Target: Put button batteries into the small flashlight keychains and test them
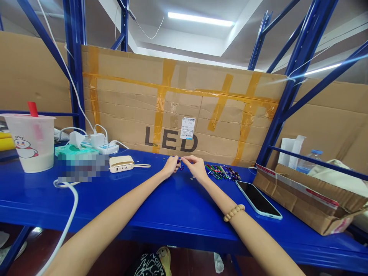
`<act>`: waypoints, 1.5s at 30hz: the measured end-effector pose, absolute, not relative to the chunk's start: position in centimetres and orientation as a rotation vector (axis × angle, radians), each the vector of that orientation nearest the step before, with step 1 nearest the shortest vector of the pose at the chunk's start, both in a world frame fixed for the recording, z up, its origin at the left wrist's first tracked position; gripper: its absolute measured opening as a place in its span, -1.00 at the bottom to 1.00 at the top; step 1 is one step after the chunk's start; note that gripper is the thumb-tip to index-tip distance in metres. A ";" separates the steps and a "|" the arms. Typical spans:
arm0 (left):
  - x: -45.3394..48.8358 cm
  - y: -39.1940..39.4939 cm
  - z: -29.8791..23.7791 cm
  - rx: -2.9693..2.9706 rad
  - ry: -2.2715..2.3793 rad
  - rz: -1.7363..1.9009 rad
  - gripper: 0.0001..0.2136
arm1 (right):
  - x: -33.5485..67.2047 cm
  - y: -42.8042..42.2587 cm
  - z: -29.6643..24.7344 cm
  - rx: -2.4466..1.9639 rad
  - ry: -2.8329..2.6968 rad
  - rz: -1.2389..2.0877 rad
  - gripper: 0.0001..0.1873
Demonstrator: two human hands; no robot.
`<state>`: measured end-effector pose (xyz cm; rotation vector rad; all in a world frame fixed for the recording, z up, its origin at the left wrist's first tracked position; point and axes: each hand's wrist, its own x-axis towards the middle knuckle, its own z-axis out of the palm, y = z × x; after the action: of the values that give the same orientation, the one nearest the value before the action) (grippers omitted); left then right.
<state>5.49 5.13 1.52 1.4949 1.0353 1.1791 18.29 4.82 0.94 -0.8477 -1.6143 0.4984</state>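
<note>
Over the far middle of the blue table, my left hand point(171, 166) is closed around a small purple-blue metallic piece with a clip-like loop point(181, 167). My right hand point(195, 167) meets it from the right, thumb and forefinger pinched together at the top of that piece; what lies in the pinch is too small to make out. Just right of my right hand is a pile of small shiny tubes with clips point(222, 172), in green, red, blue, purple and black. A few tiny pale bits point(192, 178) lie on the table below my hands.
A phone point(258, 199) and an open cardboard box point(299, 201) are at the right. On the left stand a power bank point(121, 164), a plastic cup with a red straw point(34, 143) and a power strip with chargers point(99, 142). A cardboard sheet point(129, 103) rises behind the blue table point(161, 207).
</note>
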 end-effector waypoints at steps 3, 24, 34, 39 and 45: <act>5.6 4.9 1.4 1.546 1.082 1.215 -0.64 | 18.1 4.6 1.0 -0.840 -1.608 0.483 -0.78; 5.1 5.9 0.0 1.806 1.286 1.142 -0.62 | 18.5 4.7 0.7 -0.894 -1.798 0.479 -0.70; 4.7 6.1 -0.3 2.097 1.419 1.038 -0.69 | 19.8 4.2 1.3 -0.929 -2.237 0.258 -0.65; 5.2 5.6 0.3 2.159 1.469 1.028 -0.68 | 20.4 4.5 1.3 -0.928 -2.344 0.188 -0.54; 5.2 5.6 0.1 2.197 1.456 1.028 -0.73 | 20.1 4.8 1.0 -0.955 -2.308 0.516 -0.45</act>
<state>5.20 5.62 0.06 2.1975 1.4557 1.0277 20.12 4.77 0.96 -0.9549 -2.3078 0.5158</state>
